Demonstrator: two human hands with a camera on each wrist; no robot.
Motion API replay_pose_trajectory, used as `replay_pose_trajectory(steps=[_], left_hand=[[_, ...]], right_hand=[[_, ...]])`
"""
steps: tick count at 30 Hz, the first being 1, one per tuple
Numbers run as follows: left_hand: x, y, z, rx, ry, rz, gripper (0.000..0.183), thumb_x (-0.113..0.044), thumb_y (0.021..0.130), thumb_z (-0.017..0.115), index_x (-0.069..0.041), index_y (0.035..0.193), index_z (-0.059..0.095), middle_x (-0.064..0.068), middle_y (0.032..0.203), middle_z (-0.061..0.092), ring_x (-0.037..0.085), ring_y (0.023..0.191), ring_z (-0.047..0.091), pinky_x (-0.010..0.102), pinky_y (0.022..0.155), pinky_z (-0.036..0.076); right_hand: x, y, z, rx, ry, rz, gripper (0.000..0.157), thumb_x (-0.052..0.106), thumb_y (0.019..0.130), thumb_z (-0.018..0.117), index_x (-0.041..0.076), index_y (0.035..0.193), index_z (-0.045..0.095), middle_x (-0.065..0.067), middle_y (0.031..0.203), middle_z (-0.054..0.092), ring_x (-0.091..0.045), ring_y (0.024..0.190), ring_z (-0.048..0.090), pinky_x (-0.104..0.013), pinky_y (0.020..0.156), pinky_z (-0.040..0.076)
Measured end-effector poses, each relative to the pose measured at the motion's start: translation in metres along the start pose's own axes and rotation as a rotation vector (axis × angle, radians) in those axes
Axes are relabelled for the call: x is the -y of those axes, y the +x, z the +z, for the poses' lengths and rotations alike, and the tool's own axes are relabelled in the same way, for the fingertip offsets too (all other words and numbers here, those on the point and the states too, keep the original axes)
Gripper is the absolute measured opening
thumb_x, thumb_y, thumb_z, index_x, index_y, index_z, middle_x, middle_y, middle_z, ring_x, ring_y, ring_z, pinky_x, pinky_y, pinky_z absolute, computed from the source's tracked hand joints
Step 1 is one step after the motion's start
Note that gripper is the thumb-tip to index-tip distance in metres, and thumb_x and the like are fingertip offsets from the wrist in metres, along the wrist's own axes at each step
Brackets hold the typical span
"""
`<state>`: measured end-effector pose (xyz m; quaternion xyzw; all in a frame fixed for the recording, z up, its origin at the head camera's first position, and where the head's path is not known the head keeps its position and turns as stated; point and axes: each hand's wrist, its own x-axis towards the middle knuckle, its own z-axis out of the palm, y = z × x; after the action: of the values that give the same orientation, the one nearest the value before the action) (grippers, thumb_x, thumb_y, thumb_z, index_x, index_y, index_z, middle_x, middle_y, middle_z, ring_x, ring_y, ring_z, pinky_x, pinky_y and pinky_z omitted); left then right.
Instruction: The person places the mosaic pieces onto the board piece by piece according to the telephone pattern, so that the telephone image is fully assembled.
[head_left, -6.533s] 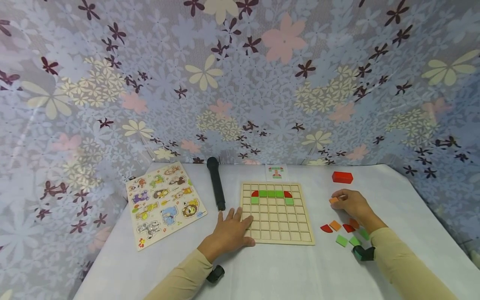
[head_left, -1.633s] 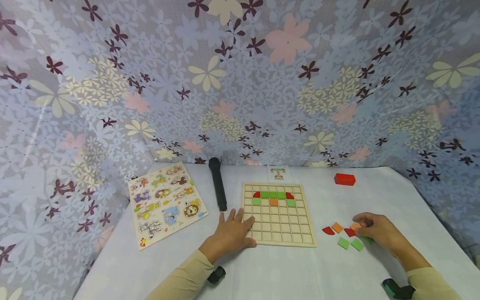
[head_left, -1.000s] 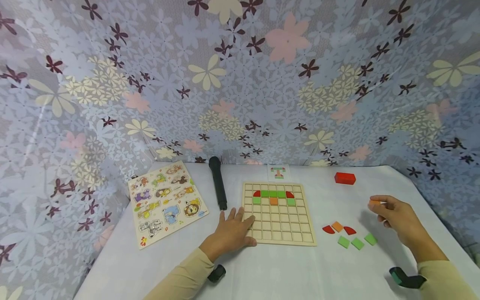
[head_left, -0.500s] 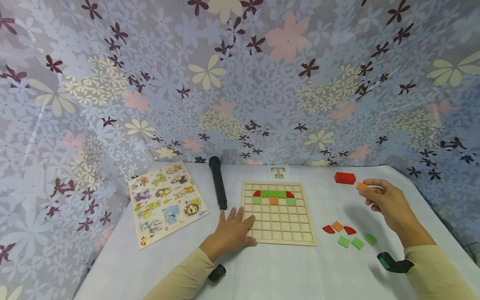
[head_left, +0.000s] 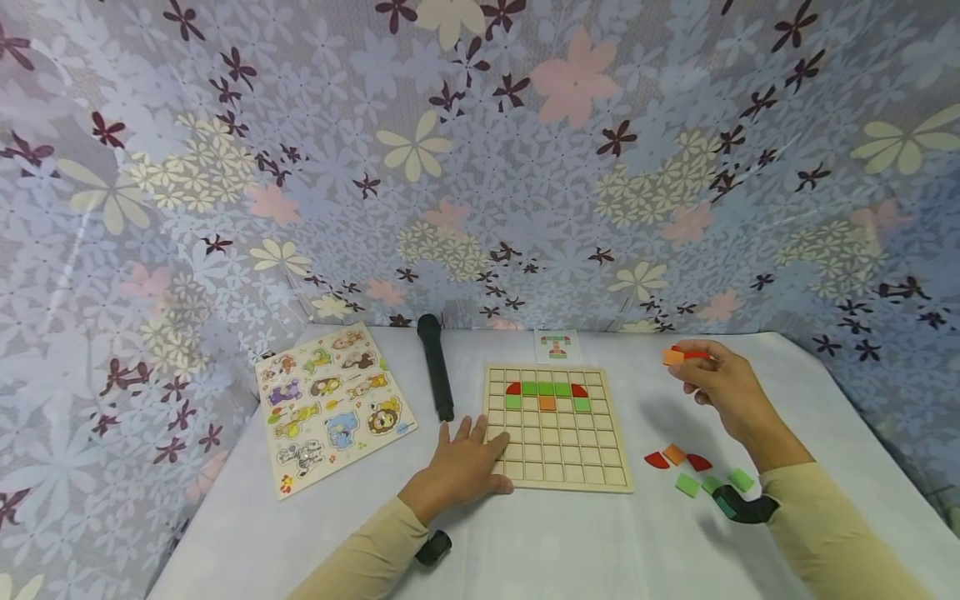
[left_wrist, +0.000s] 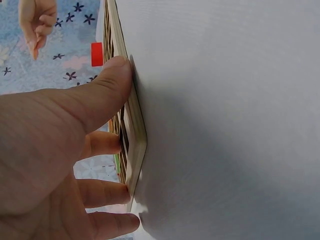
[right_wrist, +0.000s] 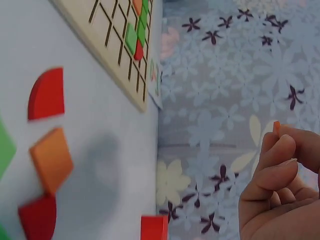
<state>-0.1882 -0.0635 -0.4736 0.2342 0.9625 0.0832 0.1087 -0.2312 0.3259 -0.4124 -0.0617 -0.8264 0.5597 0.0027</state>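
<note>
My right hand (head_left: 716,379) pinches an orange square tile (head_left: 672,357) between thumb and fingertips, raised above the table right of the board; the tile's edge shows in the right wrist view. My left hand (head_left: 461,462) lies with spread fingers at the near left corner of the wooden grid board (head_left: 555,458); in the left wrist view its thumb (left_wrist: 117,75) rests on the board's edge. Near the board's far side sit green tiles (head_left: 546,389), a red quarter-round at either end, and one orange tile (head_left: 548,404) below the green row.
Loose on the table lie red quarter-rounds (head_left: 656,460), an orange tile (head_left: 674,454) and green tiles (head_left: 687,485). A red block (right_wrist: 154,228) stands behind my right hand. Beyond the board lies a pattern card (head_left: 557,346). Leftward are a black microphone (head_left: 435,367) and an animal puzzle (head_left: 333,408).
An orange tile has come onto the board below the green row, and a green one at its left. My right hand has picked up another orange tile and carried it up and leftward.
</note>
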Motion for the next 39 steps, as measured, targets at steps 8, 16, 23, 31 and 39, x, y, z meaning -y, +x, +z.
replay_pose_trajectory(steps=[8, 16, 23, 31, 39], left_hand=[[0.000, 0.000, 0.000, 0.000, 0.000, 0.001, 0.078, -0.057, 0.086, 0.073, -0.021, 0.151, 0.051, 0.021, 0.161, 0.037, 0.045, 0.148, 0.033, 0.069, 0.115, 0.024], [0.001, 0.000, 0.001, 0.004, 0.003, -0.002, 0.078, -0.058, 0.086, 0.073, -0.022, 0.152, 0.050, 0.020, 0.161, 0.036, 0.044, 0.149, 0.033, 0.069, 0.116, 0.023], [0.001, 0.001, 0.001, 0.012, 0.004, -0.008, 0.077, -0.058, 0.087, 0.072, -0.023, 0.152, 0.049, 0.020, 0.162, 0.035, 0.044, 0.149, 0.032, 0.069, 0.116, 0.022], [0.002, 0.001, 0.002, 0.014, 0.017, -0.007, 0.078, -0.060, 0.087, 0.070, -0.023, 0.153, 0.049, 0.020, 0.162, 0.035, 0.043, 0.150, 0.031, 0.069, 0.116, 0.022], [0.002, 0.002, 0.002, 0.014, 0.005, -0.015, 0.078, -0.059, 0.087, 0.071, -0.024, 0.153, 0.048, 0.019, 0.163, 0.034, 0.044, 0.150, 0.031, 0.069, 0.116, 0.021]], right_hand=[[0.013, 0.008, 0.029, 0.072, 0.047, -0.046, 0.041, 0.022, 0.097, 0.071, 0.011, 0.131, 0.051, 0.012, 0.089, 0.066, -0.013, 0.071, 0.059, -0.027, 0.059, 0.047], [0.021, 0.012, 0.063, 0.173, 0.112, -0.022, 0.048, 0.021, 0.097, 0.071, 0.002, 0.136, 0.050, 0.007, 0.088, 0.069, -0.015, 0.071, 0.058, -0.027, 0.058, 0.045], [0.012, 0.014, 0.103, 0.270, 0.106, 0.013, 0.046, 0.015, 0.098, 0.068, -0.001, 0.137, 0.049, -0.007, 0.091, 0.071, -0.020, 0.069, 0.056, -0.032, 0.059, 0.041], [-0.007, 0.010, 0.140, 0.370, -0.049, -0.016, 0.037, 0.005, 0.093, 0.067, -0.005, 0.127, 0.057, -0.013, 0.091, 0.066, -0.020, 0.069, 0.057, -0.031, 0.060, 0.048], [-0.010, 0.005, 0.155, 0.348, -0.259, -0.056, 0.027, 0.010, 0.091, 0.075, 0.003, 0.115, 0.066, -0.009, 0.092, 0.064, -0.020, 0.076, 0.058, -0.033, 0.065, 0.049]])
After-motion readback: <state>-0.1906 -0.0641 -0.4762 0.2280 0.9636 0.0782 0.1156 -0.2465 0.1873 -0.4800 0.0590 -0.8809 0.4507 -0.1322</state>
